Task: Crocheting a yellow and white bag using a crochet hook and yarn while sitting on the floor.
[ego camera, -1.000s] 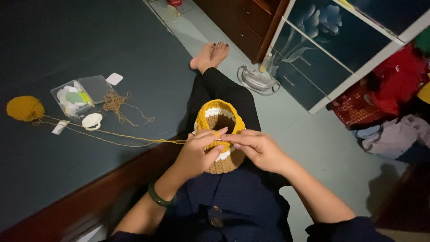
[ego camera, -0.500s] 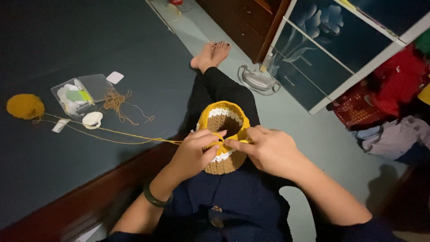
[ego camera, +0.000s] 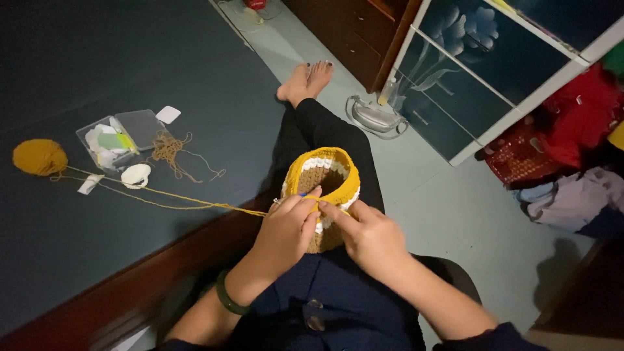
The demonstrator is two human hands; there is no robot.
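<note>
A crocheted tube-shaped piece [ego camera: 325, 179] in yellow, white and brown rests on my lap, its opening facing up. My left hand [ego camera: 285, 231] pinches its near rim, with the yellow yarn strand [ego camera: 175, 198] running over the fingers and a small blue hook tip showing by my thumb. My right hand [ego camera: 367, 234] grips the rim just to the right, fingertips touching the left hand's. The strand leads left across the dark bed to a yellow yarn ball [ego camera: 39, 157]. A green bangle [ego camera: 227, 299] circles my left wrist.
On the bed lie a clear plastic box [ego camera: 117, 138] with small supplies, a tangle of brown yarn [ego camera: 170, 151], a white round item [ego camera: 135, 174] and a white card [ego camera: 168, 114]. A glass-front cabinet [ego camera: 481, 71], a clear bag [ego camera: 376, 117] and piled red clothes [ego camera: 572, 123] stand on the floor to the right.
Both hands have shifted slightly toward me along the rim of the crocheted piece, and the piece has tipped so its opening shows more.
</note>
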